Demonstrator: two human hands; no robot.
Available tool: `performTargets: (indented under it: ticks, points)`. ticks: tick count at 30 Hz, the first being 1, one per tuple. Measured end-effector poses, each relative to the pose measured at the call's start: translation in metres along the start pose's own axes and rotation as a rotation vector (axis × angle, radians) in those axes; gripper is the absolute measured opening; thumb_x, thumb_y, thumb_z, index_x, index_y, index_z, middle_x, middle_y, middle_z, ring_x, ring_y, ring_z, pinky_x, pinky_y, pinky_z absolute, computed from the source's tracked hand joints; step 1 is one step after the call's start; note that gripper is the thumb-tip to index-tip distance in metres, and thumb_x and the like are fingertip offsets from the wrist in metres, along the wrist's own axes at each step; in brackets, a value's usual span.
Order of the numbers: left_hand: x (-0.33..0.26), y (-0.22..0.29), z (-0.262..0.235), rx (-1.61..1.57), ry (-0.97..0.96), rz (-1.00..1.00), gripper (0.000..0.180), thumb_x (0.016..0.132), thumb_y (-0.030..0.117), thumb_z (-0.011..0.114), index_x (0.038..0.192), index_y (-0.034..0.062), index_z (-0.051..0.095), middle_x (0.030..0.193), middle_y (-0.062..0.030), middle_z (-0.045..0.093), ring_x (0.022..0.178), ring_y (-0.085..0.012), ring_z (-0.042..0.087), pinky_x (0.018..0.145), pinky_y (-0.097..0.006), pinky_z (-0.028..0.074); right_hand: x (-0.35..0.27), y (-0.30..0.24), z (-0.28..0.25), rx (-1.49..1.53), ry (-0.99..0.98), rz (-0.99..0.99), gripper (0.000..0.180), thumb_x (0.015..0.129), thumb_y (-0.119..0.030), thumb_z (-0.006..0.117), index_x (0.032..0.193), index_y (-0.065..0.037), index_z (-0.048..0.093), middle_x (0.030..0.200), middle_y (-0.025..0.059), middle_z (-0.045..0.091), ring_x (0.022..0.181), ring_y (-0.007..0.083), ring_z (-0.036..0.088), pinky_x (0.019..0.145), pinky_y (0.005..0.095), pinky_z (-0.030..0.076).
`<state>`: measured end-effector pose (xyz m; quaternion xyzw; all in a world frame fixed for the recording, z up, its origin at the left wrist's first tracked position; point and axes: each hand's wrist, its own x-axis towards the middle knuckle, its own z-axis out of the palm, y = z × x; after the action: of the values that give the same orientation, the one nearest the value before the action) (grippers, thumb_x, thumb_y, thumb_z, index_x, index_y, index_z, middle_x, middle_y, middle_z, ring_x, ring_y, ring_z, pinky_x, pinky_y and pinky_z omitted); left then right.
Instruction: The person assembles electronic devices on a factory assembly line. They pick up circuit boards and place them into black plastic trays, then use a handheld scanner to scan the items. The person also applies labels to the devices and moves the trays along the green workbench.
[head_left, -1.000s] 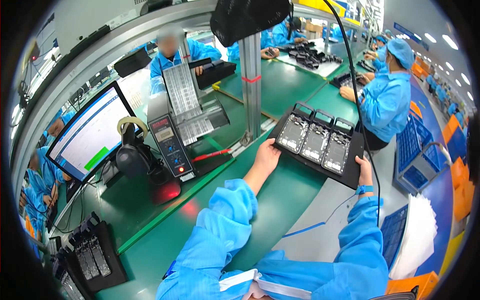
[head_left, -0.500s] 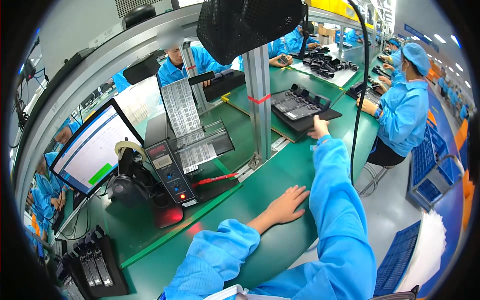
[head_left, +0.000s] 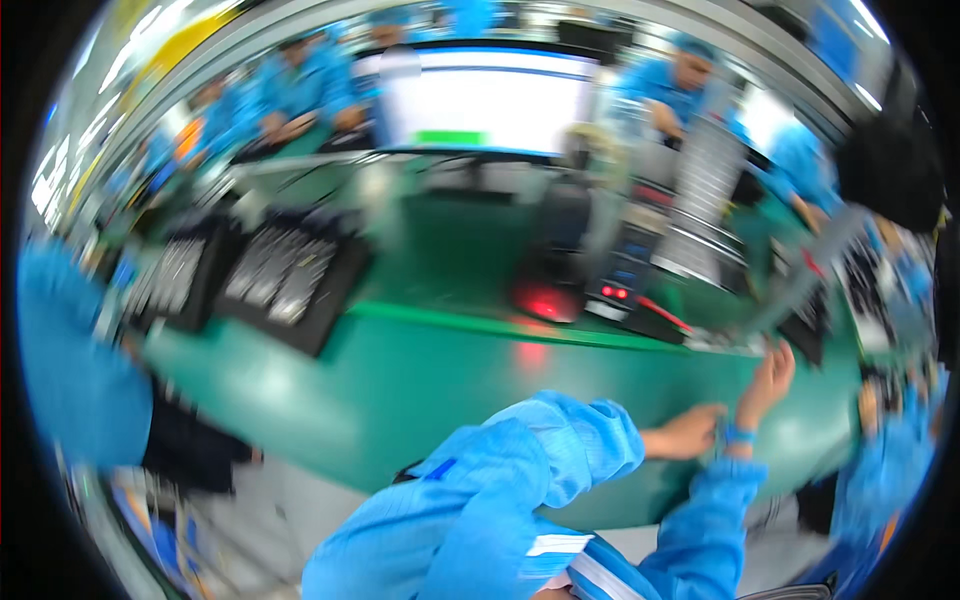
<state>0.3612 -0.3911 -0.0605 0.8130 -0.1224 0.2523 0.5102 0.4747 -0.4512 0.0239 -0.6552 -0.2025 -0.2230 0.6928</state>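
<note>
Nearest the camera, two sleeves of smooth, crinkled blue cleanroom cloth enter from the lower edge. The left hand [head_left: 685,435] lies flat on the green table [head_left: 420,385], fingers together and holding nothing. The right hand [head_left: 768,382], with a blue wrist strap [head_left: 738,435] just below it, is raised at the far right of the table, fingers loosely apart and empty as far as the blur lets one tell. The table is matte green with a soft sheen.

Beyond the hands a small dark unit with a red glow [head_left: 545,300] and lit buttons sits mid-table; a black compartment tray [head_left: 285,280] of slim grey parts lies well apart to the left. Farthest stands a bright white monitor [head_left: 490,100].

Risk, as judged: the whole view is smeared by head motion, so a reach made now could clip the dark unit or its cables, and the raised hand could knock the blurred items at the right edge.
</note>
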Motion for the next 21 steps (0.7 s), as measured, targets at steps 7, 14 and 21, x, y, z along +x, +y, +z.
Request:
performTargets:
  ticks: [7,14,21]
  points:
    - [-0.179,0.112,-0.183,-0.108,0.095,-0.466,0.025,0.079,0.006,0.048,0.104,0.0048,0.053,0.121,-0.0117,0.044,0.114,-0.0253,0.041,0.094,-0.035,0.034,-0.107,-0.046,0.057,0.06,-0.825,-0.001,0.011,0.081,-0.004,0.054,0.089,0.001,0.059,0.074,0.002,0.053,0.062,0.0074,0.051,0.052,0.0209,0.042]
    - [-0.339,0.205,-0.262,-0.013,1.159,-0.658,0.022,0.081,-0.001,0.045,0.101,0.0011,0.053,0.109,-0.007,0.052,0.1,-0.0139,0.05,0.085,-0.026,0.04,-0.26,-0.132,0.226,0.539,-1.704,0.598,0.029,0.085,-0.011,0.051,0.111,0.002,0.05,0.101,0.0143,0.057,0.079,0.017,0.06,0.062,0.0243,0.048]
    - [-0.343,0.21,-0.261,0.359,1.09,-0.562,0.021,0.077,-0.001,0.048,0.096,0.0015,0.055,0.106,-0.011,0.054,0.098,-0.0217,0.052,0.085,-0.031,0.04,-0.334,-0.19,0.343,0.42,-1.608,0.992,0.025,0.083,-0.023,0.055,0.091,-0.001,0.046,0.079,0.0135,0.06,0.059,0.0144,0.059,0.045,0.0208,0.042]
